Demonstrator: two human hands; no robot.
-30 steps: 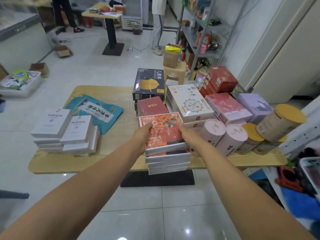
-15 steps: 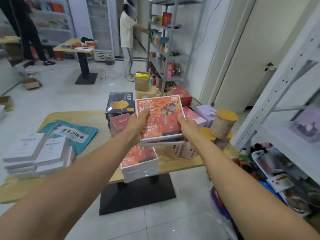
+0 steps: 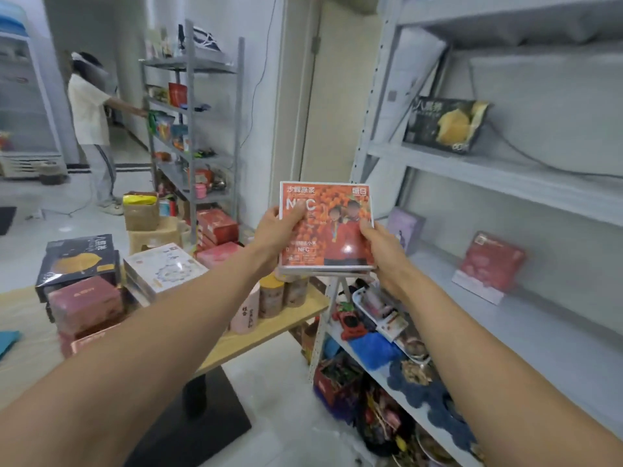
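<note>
orange box (image 3: 325, 227) held up in the air, just right of the tabletop (image 3: 286, 324), short of the shelf (image 3: 539, 332).
your left hand (image 3: 274, 230) clamps its left edge, thumb on the front; your right hand (image 3: 381, 251) pinches the lower right corner. edge grips only, so loosen one side and it may tip out. swinging right, mind the purple box (image 3: 404, 227) and red box (image 3: 488, 264): a bump could topple them.

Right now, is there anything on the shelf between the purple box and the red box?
Nothing. In the head view, the shelf is bare between the purple box and the red box.
</note>
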